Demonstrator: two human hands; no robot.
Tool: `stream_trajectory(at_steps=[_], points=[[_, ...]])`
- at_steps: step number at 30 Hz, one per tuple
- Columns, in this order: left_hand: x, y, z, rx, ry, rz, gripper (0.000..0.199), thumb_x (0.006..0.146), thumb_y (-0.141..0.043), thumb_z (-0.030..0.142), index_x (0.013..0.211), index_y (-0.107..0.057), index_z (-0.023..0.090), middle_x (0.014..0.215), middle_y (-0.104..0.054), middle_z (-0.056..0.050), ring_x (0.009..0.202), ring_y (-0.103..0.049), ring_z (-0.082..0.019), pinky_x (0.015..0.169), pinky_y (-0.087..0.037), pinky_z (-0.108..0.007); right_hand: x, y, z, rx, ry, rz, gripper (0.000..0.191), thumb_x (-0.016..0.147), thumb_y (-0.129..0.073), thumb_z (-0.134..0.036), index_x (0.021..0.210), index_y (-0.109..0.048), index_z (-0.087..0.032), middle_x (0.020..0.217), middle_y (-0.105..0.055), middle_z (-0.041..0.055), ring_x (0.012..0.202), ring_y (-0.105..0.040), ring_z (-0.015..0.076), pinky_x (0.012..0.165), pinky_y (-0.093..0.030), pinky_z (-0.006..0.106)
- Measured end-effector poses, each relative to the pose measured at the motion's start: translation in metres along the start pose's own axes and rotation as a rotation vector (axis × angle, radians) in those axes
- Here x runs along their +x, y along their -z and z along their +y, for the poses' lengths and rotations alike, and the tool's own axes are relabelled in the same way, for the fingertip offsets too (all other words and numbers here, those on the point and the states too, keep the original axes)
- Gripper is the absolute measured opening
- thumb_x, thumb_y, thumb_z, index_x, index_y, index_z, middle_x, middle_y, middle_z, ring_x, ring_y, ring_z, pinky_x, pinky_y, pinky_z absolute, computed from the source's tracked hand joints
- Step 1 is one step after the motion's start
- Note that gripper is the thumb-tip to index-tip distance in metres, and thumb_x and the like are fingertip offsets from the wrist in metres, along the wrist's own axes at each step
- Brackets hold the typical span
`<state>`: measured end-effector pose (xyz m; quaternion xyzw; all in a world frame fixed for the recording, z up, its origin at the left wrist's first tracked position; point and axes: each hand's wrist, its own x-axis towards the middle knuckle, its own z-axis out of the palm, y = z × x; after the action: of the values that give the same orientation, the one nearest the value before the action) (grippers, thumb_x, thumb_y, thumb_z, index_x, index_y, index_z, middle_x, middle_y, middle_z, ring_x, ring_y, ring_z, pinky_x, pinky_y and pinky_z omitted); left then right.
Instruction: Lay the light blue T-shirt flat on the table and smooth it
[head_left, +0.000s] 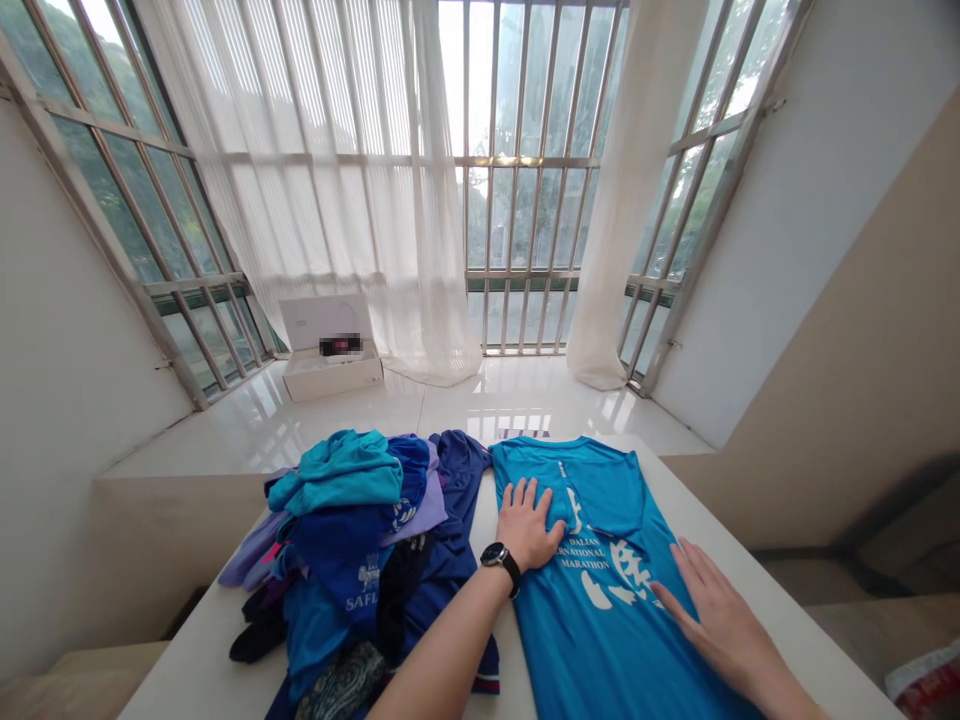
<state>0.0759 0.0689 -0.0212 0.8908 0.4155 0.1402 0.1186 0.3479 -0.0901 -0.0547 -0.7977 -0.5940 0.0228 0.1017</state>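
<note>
Standing open in the upper left of the frame, a white box [334, 380] has its lid [324, 318] raised; a dark thing [341, 346] shows at its opening, too blurred for me to name. The blue shirt [547, 630] lies spread right of the centre and runs down to the bottom edge. White print on it reads DALIAN and MARATHON among large white shapes, and a folded flap of the same cloth crosses its upper part. I have my left hand [529, 525] palm down near its left edge, fingers fanned wide, a dark watch [493, 554] on that wrist. My right hand [724, 610] is at its right edge, fingers straight and close together, thumb apart; neither hand grips anything. Left of the shirt, a rumpled heap of clothes [330, 590] in blues, purple and black has a teal garment [345, 475] on top. Both lie on a white table [210, 660]. Beyond it, across the middle, I see a shiny pale sill [517, 400], then barred windows [525, 200] with sheer white curtains [360, 220] filling the top.
</note>
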Motion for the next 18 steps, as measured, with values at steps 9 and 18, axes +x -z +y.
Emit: stream_trajectory(at_steps=[9,18], points=[[-0.007,0.007,0.002,-0.028,0.017,0.012,0.07,0.096,-0.024,0.066,0.152,-0.036,0.026,0.161,-0.027,-0.008,0.149,-0.019,-0.031,0.121,-0.012,-0.055,-0.042,-0.024,-0.007,-0.027,-0.019,0.005,0.089,0.088,-0.026,-0.071,0.152,-0.032,-0.011,0.16,-0.029,0.0096,0.148,-0.024,0.028,0.122,-0.023,0.052],[-0.019,0.014,0.006,-0.098,0.03,0.033,0.068,0.097,-0.025,0.066,0.151,-0.039,0.026,0.159,-0.032,-0.009,0.147,-0.023,-0.032,0.121,-0.015,-0.055,-0.038,-0.026,0.003,-0.082,0.033,-0.018,0.088,0.087,-0.028,-0.071,0.149,-0.037,-0.009,0.157,-0.031,0.0099,0.145,-0.031,0.0296,0.118,-0.031,0.054]])
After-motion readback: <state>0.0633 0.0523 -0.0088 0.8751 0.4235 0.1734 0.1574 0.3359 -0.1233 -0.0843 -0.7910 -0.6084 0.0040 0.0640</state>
